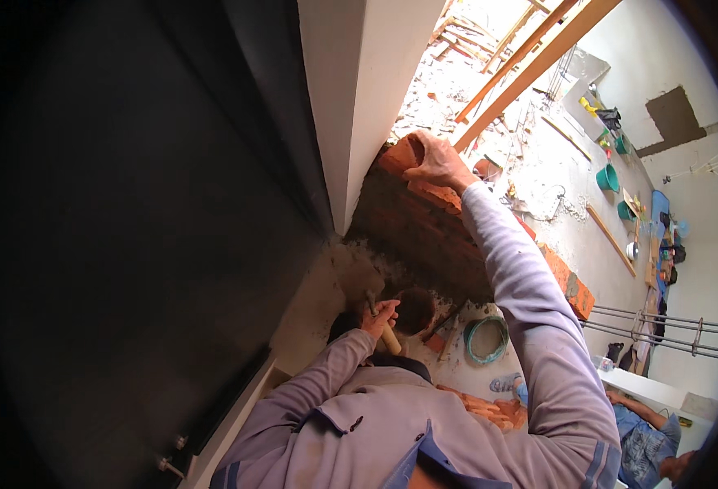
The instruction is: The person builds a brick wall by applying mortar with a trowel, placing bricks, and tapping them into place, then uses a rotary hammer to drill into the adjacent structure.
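Observation:
My right hand (438,163) reaches up and rests on an orange brick (402,153), the top one of a mortar-smeared brick wall (424,236). The fingers curl over the brick's far edge. My left hand (380,314) is lower, close to my chest, closed around the wooden handle of a tool (391,338). The tool's metal head (369,301) points up toward the wet grey mortar at the wall's foot. Both arms are in grey long sleeves.
A white pillar (359,81) adjoins the wall on the left, beside a dark panel (130,244). Below lie a coiled green hose (487,338), loose bricks (489,407), wooden beams (538,57), green buckets (607,178) and a metal railing (660,326). Another person in jeans (644,440) is at lower right.

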Demonstrator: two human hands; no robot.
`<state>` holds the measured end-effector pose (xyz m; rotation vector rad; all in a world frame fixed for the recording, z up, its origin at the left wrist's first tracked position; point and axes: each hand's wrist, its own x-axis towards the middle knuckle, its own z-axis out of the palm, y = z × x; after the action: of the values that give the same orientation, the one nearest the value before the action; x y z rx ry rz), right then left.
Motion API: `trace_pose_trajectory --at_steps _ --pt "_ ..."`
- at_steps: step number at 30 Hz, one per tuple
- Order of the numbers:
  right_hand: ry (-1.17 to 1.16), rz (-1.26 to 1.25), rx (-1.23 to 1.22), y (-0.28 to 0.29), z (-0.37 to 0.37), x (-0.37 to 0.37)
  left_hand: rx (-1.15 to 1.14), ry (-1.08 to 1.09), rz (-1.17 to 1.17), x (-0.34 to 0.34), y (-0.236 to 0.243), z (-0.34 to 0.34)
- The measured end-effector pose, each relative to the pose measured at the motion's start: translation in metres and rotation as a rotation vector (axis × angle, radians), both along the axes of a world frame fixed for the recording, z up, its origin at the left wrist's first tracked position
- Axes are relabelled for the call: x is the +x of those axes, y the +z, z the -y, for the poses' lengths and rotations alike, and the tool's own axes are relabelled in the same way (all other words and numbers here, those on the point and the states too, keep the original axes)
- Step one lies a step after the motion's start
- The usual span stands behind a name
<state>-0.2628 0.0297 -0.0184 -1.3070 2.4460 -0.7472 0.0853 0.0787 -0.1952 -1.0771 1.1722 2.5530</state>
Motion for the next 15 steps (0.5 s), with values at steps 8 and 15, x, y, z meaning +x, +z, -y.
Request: trace_pose_trajectory --at_steps 8,15 --pt "0.116 0.031 0.061 -0.027 0.008 -0.016 0.074 -0.086 0.034 0.000 -0.014 0.006" --pt "0.198 -0.063 -0.014 -0.034 0.009 -0.023 0.082 -0.173 0.040 -0.018 0.011 0.011"
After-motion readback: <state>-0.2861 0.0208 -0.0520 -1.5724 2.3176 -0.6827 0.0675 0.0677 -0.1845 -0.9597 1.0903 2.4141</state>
